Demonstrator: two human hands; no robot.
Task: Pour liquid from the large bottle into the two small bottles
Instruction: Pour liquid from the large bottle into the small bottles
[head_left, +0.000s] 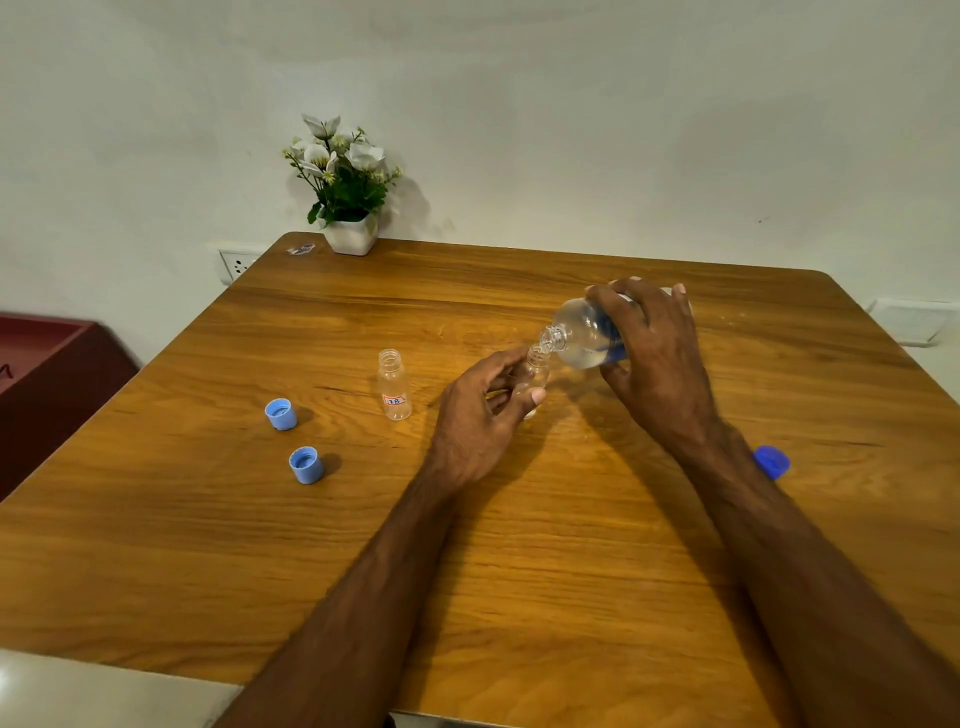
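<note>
My right hand (657, 353) grips the large clear bottle (582, 335), which has a blue label and is tipped to the left with its open mouth over a small bottle. My left hand (483, 410) holds that small clear bottle (535, 371) upright on the wooden table (467, 545); my fingers hide most of it. A second small clear bottle (395, 384) with a red-framed label stands open and alone to the left, apart from both hands.
Two light blue caps (281, 414) (306, 465) lie open side up at the left. A darker blue cap (772, 461) lies behind my right forearm. A white pot of flowers (348, 197) stands at the far edge. A dark red cabinet (47, 374) is left of the table.
</note>
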